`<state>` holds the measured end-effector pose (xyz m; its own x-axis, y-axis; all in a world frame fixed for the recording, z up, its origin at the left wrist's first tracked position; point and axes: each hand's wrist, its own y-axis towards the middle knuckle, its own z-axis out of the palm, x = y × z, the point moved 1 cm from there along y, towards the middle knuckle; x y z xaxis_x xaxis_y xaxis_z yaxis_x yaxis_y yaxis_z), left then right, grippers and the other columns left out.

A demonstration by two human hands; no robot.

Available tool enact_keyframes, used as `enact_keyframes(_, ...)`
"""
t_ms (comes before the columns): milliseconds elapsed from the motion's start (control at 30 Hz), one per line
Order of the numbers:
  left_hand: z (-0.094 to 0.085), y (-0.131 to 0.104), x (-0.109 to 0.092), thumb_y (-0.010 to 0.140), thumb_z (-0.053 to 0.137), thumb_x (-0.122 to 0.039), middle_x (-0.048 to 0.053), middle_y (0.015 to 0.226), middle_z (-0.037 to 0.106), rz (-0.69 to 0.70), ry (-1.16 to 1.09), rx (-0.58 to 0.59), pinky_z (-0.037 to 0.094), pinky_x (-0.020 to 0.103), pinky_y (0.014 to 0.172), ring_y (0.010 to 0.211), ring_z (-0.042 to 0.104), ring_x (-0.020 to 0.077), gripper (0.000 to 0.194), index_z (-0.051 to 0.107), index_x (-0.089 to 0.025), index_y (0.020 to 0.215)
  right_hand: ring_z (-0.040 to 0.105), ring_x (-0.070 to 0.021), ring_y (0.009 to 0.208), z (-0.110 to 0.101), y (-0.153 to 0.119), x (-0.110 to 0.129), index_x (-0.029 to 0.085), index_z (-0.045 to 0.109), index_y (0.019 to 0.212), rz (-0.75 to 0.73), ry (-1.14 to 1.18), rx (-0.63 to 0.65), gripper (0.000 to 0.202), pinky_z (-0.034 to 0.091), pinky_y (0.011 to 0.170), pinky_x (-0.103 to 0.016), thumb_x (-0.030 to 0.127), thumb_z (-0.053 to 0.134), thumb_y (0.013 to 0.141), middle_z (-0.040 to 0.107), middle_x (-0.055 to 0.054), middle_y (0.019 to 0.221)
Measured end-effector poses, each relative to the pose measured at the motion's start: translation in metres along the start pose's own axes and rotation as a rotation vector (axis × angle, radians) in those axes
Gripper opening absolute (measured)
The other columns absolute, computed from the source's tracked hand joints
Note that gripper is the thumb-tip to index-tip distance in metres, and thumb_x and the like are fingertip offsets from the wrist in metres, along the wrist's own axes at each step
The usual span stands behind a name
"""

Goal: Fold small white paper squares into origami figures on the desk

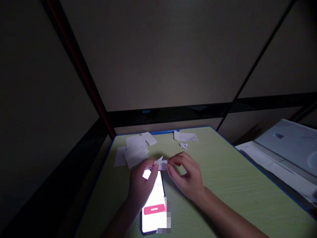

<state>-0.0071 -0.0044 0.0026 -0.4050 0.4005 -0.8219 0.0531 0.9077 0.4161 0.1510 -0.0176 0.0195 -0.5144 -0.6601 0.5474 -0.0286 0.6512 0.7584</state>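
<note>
A small folded piece of white paper [161,165] is held up between my two hands, above the green table. My left hand [143,178] pinches its left end between thumb and fingers. At the right end, my right hand [187,172] grips it between thumb and index finger. A pointed flap of the paper sticks up at its top. Beneath my left hand lies a phone [154,219] with a bright white screen and a red button, its upper part partly hidden by that hand.
Several white paper pieces [136,148] lie overlapping at the table's back left. A paper strip [186,136] and a small folded paper shape [183,145] lie at the back right. Right of the blue-edged table [237,185] stands an open white box [279,162]. Panels rise behind.
</note>
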Motion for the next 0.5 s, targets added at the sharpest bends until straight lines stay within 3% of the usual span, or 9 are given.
enact_keyframes(100,0.001,0.002,0.006,0.079,0.054,-0.025,0.002,0.070,0.068,-0.030,-0.009,-0.037,0.049,0.022,0.063,0.067,0.064,0.0148,0.011,0.060,-0.016,0.079,0.056,-0.0175,0.073,-0.024,0.017,-0.030,0.018,0.058,0.086,-0.002,-0.121,0.001,0.010,0.045,0.065,-0.031,0.020,0.057,0.076,0.062,-0.005,0.080)
enact_keyframes(167,0.001,0.003,0.008,0.079,0.054,-0.026,0.002,0.070,0.068,-0.032,-0.023,-0.041,0.049,0.022,0.064,0.067,0.064,0.0147,0.012,0.060,-0.016,0.079,0.056,-0.0170,0.069,-0.044,0.028,-0.064,0.017,0.055,0.087,0.181,-0.225,-0.143,0.011,0.045,0.063,-0.031,0.024,0.050,0.081,0.060,-0.006,0.079)
enact_keyframes(200,0.001,0.003,0.009,0.079,0.053,-0.026,0.002,0.070,0.068,-0.028,-0.026,-0.045,0.049,0.022,0.064,0.067,0.064,0.0146,0.012,0.060,-0.016,0.079,0.057,-0.0171,0.069,-0.051,0.031,-0.082,0.017,0.054,0.089,0.262,-0.281,-0.121,0.013,0.045,0.062,-0.030,0.027,0.049,0.081,0.060,-0.006,0.080)
enact_keyframes(267,0.002,0.003,0.009,0.079,0.054,-0.025,0.002,0.069,0.067,-0.020,-0.029,-0.054,0.048,0.022,0.063,0.066,0.063,0.0144,0.012,0.061,-0.016,0.079,0.057,-0.0180,0.071,-0.058,0.033,-0.114,0.017,0.055,0.090,0.319,-0.458,0.144,0.017,0.044,0.063,-0.031,0.029,0.051,0.079,0.061,-0.007,0.085)
enact_keyframes(300,0.002,0.004,0.009,0.079,0.054,-0.025,0.002,0.069,0.067,-0.021,-0.041,-0.053,0.048,0.022,0.063,0.066,0.063,0.0144,0.012,0.061,-0.016,0.079,0.057,-0.0191,0.073,-0.058,0.032,-0.126,0.017,0.056,0.088,0.315,-0.479,0.212,0.017,0.044,0.065,-0.031,0.029,0.055,0.075,0.061,-0.007,0.085)
enact_keyframes(400,0.001,0.005,0.008,0.079,0.054,-0.025,0.003,0.070,0.068,-0.053,-0.142,-0.039,0.049,0.022,0.064,0.068,0.064,0.0150,0.011,0.060,-0.016,0.079,0.057,-0.0203,0.078,-0.052,0.023,-0.145,0.017,0.060,0.084,0.290,-0.491,0.316,0.017,0.043,0.070,-0.031,0.029,0.059,0.072,0.063,-0.007,0.085)
enact_keyframes(500,0.000,0.007,0.008,0.079,0.054,-0.026,0.003,0.073,0.068,-0.100,-0.237,-0.032,0.050,0.023,0.064,0.069,0.065,0.0160,0.011,0.059,-0.016,0.078,0.058,-0.0200,0.079,-0.042,0.016,-0.148,0.018,0.062,0.086,0.270,-0.488,0.374,0.019,0.044,0.071,-0.030,0.030,0.061,0.071,0.063,-0.007,0.087)
